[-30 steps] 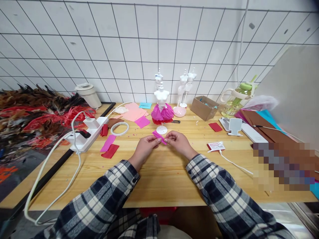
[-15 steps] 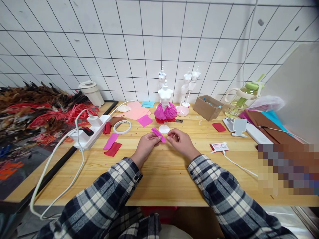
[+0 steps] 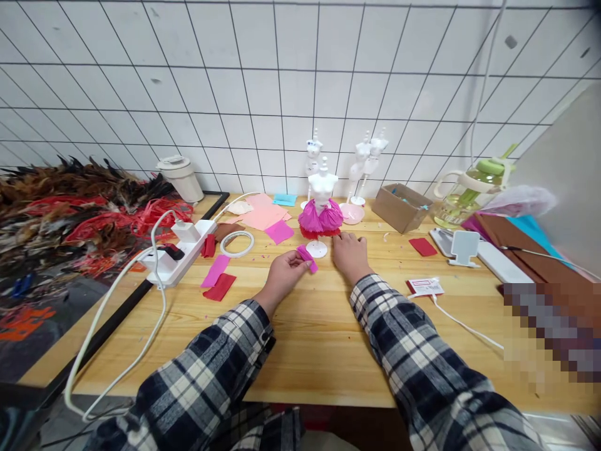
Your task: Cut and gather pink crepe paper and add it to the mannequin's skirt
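My left hand pinches a small folded magenta paper piece just above the wooden table. My right hand has let go of it and lies further back, fingers stretched toward the small black scissors lying behind the mannequin's round base. The white mini mannequin wears a magenta and red fringed skirt and stands right behind both hands.
Two more white mannequins stand by the tiled wall. A cardboard box, a green-lidded jug, a power strip, a tape ring, pink and red paper scraps and feathers surround the work spot.
My right hand released the magenta piece and moved back and right toward the mannequin base. My left hand kept the piece. The camera view shifted a little.
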Available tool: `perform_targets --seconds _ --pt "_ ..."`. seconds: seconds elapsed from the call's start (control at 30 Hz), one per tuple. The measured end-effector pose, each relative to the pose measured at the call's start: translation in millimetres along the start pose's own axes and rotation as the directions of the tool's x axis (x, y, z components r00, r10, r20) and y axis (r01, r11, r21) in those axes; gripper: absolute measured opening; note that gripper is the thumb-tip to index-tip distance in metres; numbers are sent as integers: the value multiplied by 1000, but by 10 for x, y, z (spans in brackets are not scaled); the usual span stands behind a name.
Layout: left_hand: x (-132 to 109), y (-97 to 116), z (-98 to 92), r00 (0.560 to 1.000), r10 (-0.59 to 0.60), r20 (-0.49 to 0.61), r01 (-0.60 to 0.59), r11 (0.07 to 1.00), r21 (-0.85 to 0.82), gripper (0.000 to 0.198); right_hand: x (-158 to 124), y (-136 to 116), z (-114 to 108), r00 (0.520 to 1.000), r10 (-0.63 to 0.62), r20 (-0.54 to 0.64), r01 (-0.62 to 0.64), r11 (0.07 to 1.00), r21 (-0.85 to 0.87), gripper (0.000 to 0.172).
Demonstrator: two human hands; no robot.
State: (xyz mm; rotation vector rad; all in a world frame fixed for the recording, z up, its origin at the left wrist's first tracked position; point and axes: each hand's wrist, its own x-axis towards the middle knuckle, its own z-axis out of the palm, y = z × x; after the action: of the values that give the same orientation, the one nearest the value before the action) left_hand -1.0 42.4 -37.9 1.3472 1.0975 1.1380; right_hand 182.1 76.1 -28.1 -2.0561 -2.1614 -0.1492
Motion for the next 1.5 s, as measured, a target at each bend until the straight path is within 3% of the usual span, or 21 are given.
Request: perform_targets --seconds 0.3,0.4,0.53,0.67,0.77,0.83,0.97,1.17,1.33,1.5 --pt "1 6 -29 1000 -5 7 5 1000 -26 27 -122 44 -175 998 48 41 -45 996 -72 30" --pt "-8 6 -41 1000 13 2 -13 1000 -22 29 -265 48 -266 994 95 52 -91 992 -83 29" --pt "-29 14 -52 1000 23 3 -23 999 -27 31 -576 -18 -368 994 105 -42 -108 991 -74 29" --pt "-73 36 -63 998 8 -60 -15 994 -110 33 -835 -189 -389 999 46 -21 -45 998 33 30" --pt "-119 79 -101 991 -26 -130 -4 976 -219 33 -906 -290 -356 998 -13 59 -1 972 236 28" --pt "-150 115 -140 984 -74 -159 23 952 -304 32 -917 -319 -318 996 -57 65 24 905 424 21" --pt "-198 178 -195 970 -195 -144 103 869 -484 30 -926 -340 -215 997 -65 39 15 679 734 22" --pt "-243 200 -139 958 -274 -86 180 806 -565 26 -939 -388 -83 990 -102 98 -63 305 950 35" --pt "-290 233 -91 952 -301 -44 234 816 -529 29 -952 -417 -128 922 -255 292 -254 171 952 29" --pt "-324 250 -45 957 -290 -26 244 848 -471 28 -983 -416 -126 909 -315 272 -228 170 959 35"
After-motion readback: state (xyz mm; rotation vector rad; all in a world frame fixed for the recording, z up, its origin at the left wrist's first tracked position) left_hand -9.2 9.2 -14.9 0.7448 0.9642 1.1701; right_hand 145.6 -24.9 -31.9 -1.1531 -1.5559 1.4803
